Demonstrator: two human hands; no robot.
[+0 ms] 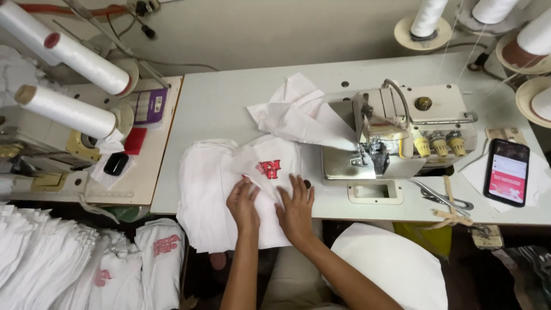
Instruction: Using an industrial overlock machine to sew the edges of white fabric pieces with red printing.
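- L hand [243,202] + R hand [296,208]: fingers spread, flat on white fabric stack [229,195], gripping nothing.
- Stack at table [218,103] front edge, overhanging; bare room behind.
- Sewing machine [402,129] just right; phone [507,171] far right.

Bare forearms, no sleeves, red-painted nails

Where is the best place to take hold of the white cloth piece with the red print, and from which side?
Probably the near edge of the white cloth piece, which hangs over the table front, pinched from the person's own side. The cloth lies flat under the left hand and right hand, so only that overhanging edge offers something to grip.
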